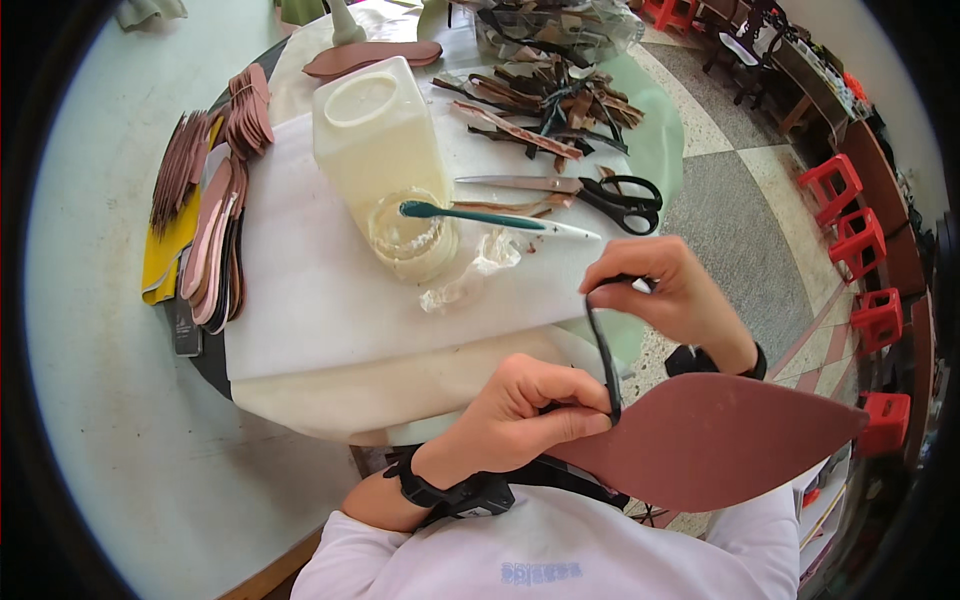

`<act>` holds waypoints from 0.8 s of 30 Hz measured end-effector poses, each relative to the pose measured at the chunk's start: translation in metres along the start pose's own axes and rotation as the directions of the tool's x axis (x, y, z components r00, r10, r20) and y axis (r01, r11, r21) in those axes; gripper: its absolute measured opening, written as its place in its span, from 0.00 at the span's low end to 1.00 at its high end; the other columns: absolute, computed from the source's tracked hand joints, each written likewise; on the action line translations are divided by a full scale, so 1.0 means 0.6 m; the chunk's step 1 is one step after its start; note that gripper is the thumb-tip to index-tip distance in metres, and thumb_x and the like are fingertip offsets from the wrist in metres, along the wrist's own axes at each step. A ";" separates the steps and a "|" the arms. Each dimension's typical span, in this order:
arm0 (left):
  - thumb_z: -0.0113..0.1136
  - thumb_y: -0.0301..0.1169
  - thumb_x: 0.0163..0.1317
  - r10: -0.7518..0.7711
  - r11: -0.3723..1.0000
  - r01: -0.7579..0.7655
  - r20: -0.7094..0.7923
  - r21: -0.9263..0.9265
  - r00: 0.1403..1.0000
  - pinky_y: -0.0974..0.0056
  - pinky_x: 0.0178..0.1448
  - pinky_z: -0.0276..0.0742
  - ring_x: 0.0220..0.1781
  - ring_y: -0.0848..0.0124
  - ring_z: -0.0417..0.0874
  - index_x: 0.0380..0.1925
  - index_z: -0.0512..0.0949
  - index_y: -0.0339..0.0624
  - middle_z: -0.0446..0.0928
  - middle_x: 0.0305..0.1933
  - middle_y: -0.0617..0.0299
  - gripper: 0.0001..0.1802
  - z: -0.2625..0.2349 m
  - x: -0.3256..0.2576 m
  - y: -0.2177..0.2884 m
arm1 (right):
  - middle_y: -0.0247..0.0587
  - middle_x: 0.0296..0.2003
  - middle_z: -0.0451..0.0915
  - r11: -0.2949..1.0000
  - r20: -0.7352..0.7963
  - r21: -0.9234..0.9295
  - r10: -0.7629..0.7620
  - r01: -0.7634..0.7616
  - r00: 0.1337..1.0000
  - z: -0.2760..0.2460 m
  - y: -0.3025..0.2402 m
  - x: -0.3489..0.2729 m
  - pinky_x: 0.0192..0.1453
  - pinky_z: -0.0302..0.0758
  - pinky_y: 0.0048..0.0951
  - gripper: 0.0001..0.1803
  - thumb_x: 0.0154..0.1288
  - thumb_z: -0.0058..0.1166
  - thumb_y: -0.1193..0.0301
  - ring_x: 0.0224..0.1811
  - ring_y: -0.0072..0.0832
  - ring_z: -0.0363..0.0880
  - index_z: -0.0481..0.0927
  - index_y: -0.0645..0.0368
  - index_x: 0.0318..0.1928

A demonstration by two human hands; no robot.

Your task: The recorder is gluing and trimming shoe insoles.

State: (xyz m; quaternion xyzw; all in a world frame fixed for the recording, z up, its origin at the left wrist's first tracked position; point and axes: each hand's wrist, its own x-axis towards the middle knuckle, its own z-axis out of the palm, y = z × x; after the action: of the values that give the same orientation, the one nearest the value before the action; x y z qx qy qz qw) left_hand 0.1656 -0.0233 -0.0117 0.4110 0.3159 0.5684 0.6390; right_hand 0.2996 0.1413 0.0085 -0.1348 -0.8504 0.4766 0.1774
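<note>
Head view: I see one black strip [602, 350] by the near edge of the table [300, 290], nearly upright, top leaning left, its lower end pinched by the left hand [530, 412], its upper by the right hand [668, 285]. One reddish-brown piece [720, 440] lies sideways below, tip pointing right, hiding some shirt [450, 550]. Beyond, one brush [490, 217] crosses one jar [415, 250], near one pair of scissors [615, 202]; four red stools [858, 242] line the right.
</note>
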 end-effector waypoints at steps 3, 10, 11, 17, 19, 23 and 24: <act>0.56 0.14 0.52 -0.034 0.995 0.033 0.015 0.089 0.999 0.74 0.33 0.68 0.28 0.79 0.73 0.25 0.76 0.28 0.76 0.25 0.62 0.02 -0.006 0.020 0.013 | 0.34 0.29 0.79 0.996 0.058 0.055 0.070 -0.073 0.996 -0.060 0.004 0.026 0.39 0.72 0.20 0.07 0.54 0.57 0.82 0.33 0.18 0.76 0.80 0.65 0.35; 0.56 0.19 0.57 0.028 0.996 -0.016 -0.140 0.087 0.990 0.77 0.31 0.64 0.27 0.84 0.67 0.28 0.76 0.31 0.72 0.23 0.69 0.01 -0.013 0.067 0.032 | 0.39 0.32 0.80 0.993 0.176 -0.107 -0.022 0.041 0.984 -0.146 0.024 0.118 0.45 0.72 0.25 0.12 0.50 0.51 0.88 0.38 0.27 0.77 0.80 0.65 0.35; 0.56 0.19 0.57 0.008 0.996 0.007 -0.183 0.086 0.983 0.77 0.33 0.66 0.28 0.84 0.68 0.29 0.76 0.31 0.73 0.24 0.69 0.01 -0.016 0.076 0.037 | 0.39 0.32 0.80 0.991 0.191 -0.115 -0.039 0.062 0.981 -0.152 0.031 0.132 0.45 0.72 0.25 0.12 0.49 0.51 0.88 0.38 0.27 0.77 0.80 0.65 0.34; 0.55 0.18 0.57 -0.011 0.994 0.036 -0.241 0.103 0.970 0.77 0.35 0.69 0.30 0.84 0.71 0.30 0.77 0.30 0.75 0.27 0.68 0.02 -0.026 0.120 0.047 | 0.38 0.34 0.79 0.998 0.274 -0.044 -0.035 0.048 0.961 -0.194 0.067 0.201 0.44 0.72 0.25 0.14 0.47 0.50 0.91 0.38 0.26 0.75 0.82 0.64 0.33; 0.55 0.18 0.57 -0.020 0.998 0.034 -0.265 0.047 0.964 0.77 0.36 0.69 0.30 0.84 0.72 0.30 0.77 0.30 0.76 0.27 0.68 0.02 -0.029 0.132 0.047 | 0.37 0.34 0.79 1.000 0.263 -0.003 0.000 0.001 0.965 -0.214 0.082 0.222 0.44 0.72 0.24 0.14 0.47 0.51 0.90 0.38 0.25 0.75 0.82 0.64 0.34; 0.55 0.19 0.58 -0.093 0.996 0.083 -0.368 -0.044 0.925 0.77 0.37 0.70 0.31 0.83 0.74 0.31 0.77 0.31 0.76 0.28 0.67 0.03 -0.039 0.147 0.036 | 0.36 0.31 0.81 0.981 0.264 0.096 0.138 -0.169 0.955 -0.248 0.119 0.250 0.37 0.70 0.20 0.12 0.45 0.53 0.84 0.33 0.21 0.75 0.83 0.64 0.33; 0.55 0.19 0.58 -0.095 0.995 0.083 -0.375 -0.048 0.922 0.77 0.37 0.70 0.31 0.83 0.74 0.31 0.77 0.31 0.76 0.28 0.67 0.03 -0.040 0.149 0.034 | 0.37 0.31 0.81 0.956 0.274 0.080 0.253 -0.284 0.928 -0.253 0.124 0.255 0.35 0.70 0.19 0.12 0.45 0.53 0.82 0.31 0.20 0.74 0.83 0.65 0.33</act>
State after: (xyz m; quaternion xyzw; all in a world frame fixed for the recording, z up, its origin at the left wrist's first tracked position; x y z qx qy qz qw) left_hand 0.1489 0.0693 0.0008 0.2693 0.4422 0.6119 0.5979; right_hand 0.2317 0.3559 0.0441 -0.1753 -0.8101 0.5595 0.0049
